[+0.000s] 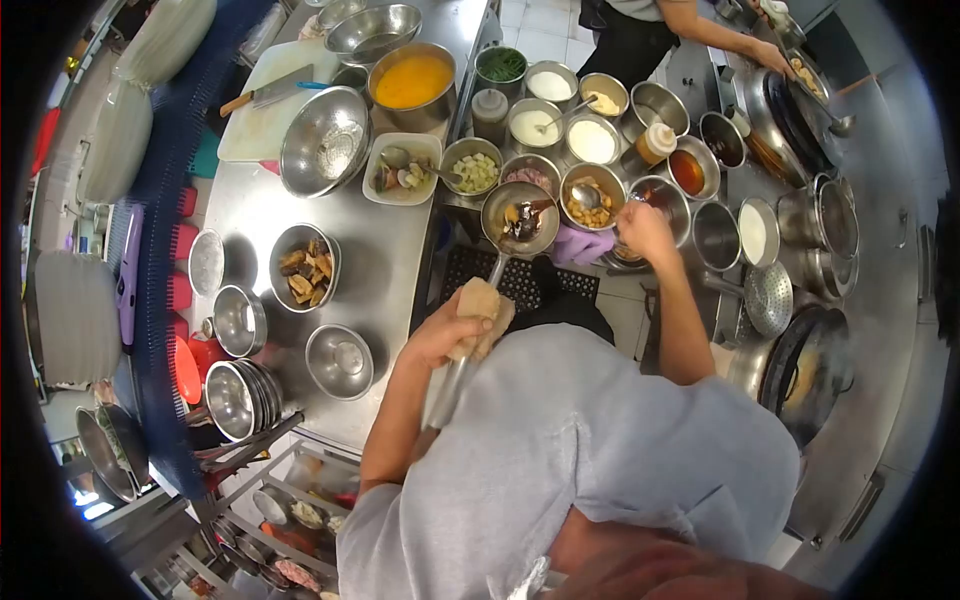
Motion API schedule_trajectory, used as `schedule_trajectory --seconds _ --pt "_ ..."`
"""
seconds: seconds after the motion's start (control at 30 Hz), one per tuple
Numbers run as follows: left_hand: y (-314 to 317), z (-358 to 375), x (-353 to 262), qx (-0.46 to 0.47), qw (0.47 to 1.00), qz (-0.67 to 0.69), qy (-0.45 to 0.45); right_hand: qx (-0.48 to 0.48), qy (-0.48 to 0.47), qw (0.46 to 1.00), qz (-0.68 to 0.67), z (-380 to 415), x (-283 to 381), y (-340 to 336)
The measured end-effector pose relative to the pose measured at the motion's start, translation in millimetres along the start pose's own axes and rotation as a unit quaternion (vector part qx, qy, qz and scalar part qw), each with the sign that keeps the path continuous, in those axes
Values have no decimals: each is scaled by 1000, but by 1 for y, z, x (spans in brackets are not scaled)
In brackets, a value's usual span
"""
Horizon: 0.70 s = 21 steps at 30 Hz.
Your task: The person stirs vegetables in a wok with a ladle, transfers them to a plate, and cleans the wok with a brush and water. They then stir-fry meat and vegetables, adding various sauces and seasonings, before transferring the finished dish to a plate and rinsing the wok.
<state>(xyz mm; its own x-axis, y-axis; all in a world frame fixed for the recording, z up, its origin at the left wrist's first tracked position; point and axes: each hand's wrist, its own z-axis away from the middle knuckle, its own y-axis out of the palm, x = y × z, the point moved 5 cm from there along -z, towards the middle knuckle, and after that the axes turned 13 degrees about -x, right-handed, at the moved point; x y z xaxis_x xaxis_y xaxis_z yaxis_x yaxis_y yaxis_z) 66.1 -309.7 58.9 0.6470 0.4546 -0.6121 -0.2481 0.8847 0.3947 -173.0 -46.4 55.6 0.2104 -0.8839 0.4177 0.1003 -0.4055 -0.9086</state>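
My left hand [447, 332] is closed around the metal handle of a long-handled ladle [538, 240], with a folded beige cloth [480, 310] under the fingers. Dark sauce and a few brown bits lie in the ladle's bowl. My right hand [645, 230] is at the near edge of a metal pot [668, 203], its fingers closed; whatever they may grip is hidden. Just left of that hand stands a pot of brown chunks [590, 212] with a spoon [586, 194] in it. A purple cloth [582, 245] hangs below this pot.
Behind stand pots of white liquid [593, 140], chopped green vegetable [473, 172] and red-brown sauce [687, 172]. On the left counter [375, 235] are metal bowls [339, 361], a knife [268, 87] and a pot of orange liquid [411, 80]. Woks [805, 375] line the right; a co-worker's arm [725, 38] reaches there.
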Motion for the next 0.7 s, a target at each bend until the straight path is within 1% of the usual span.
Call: schedule_trajectory --seconds 0.03,0.07,0.1,0.13,0.2,0.23,0.27,0.3,0.33,0.37,0.43,0.5,0.53,0.57,0.63,0.67,0.7 --pt "-3 3 0 -3 1000 4 0 4 -4 1000 0 -1 6 0" --pt "-6 6 1 -4 1000 3 8 -55 -58 995 67 -2 19 -5" --pt "-8 9 1 -3 1000 2 17 -116 -111 978 132 -4 34 -11" --pt "-10 11 5 -8 1000 5 19 -95 -119 987 44 -15 49 -12" --pt "-27 18 17 -109 992 -32 52 -25 -178 982 -59 -41 93 2" --pt "-29 24 22 -120 991 -31 54 -12 -218 970 -108 -51 121 10" --pt "-32 29 27 -130 990 -26 50 20 -253 959 -128 -69 138 43" --pt "-34 35 30 -141 989 -20 49 51 -243 962 -117 -78 167 62" --pt "-33 42 33 -140 990 -12 10 95 -287 952 -59 -97 181 109" --pt "-35 45 41 -155 988 -8 22 108 -322 940 -15 -99 204 119" --pt "-43 44 61 -221 974 -30 50 167 -357 916 77 -112 218 173" --pt "-26 53 55 -214 975 -6 67 148 -361 915 107 -120 208 209" --pt "-19 57 53 -205 975 3 85 115 -379 916 69 -122 205 221" --pt "-21 58 56 -225 969 14 104 116 -425 896 56 -125 203 233" --pt "-25 52 74 -210 972 51 97 196 -411 883 111 -125 209 229" --pt "-32 49 85 -228 968 46 91 195 -421 879 112 -119 209 220" --pt "-33 52 81 -231 967 51 96 149 -442 882 70 -111 213 196"
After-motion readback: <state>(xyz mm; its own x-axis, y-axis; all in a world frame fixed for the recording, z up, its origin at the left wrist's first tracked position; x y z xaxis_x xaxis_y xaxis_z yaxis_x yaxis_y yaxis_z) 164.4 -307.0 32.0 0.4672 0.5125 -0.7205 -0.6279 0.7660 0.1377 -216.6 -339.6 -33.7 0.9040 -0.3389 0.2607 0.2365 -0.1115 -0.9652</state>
